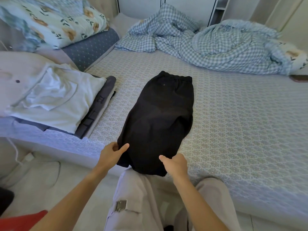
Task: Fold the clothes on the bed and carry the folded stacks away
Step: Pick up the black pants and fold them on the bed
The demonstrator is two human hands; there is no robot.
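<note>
While the black shorts lie lengthwise on the bed, waistband away, the left hand and right hand each pinch a hem corner, so lifting both evenly to the waistband should fold them squarely.

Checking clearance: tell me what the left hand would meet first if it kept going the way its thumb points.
The left hand already pinches the black shorts; its thumb points right, toward the right hand, probably met first.

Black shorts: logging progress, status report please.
Both hands, left and right, pinch the hem of the black shorts. Shorts flat on bed, waistband far. Folded stack left; nothing blocking.
</note>
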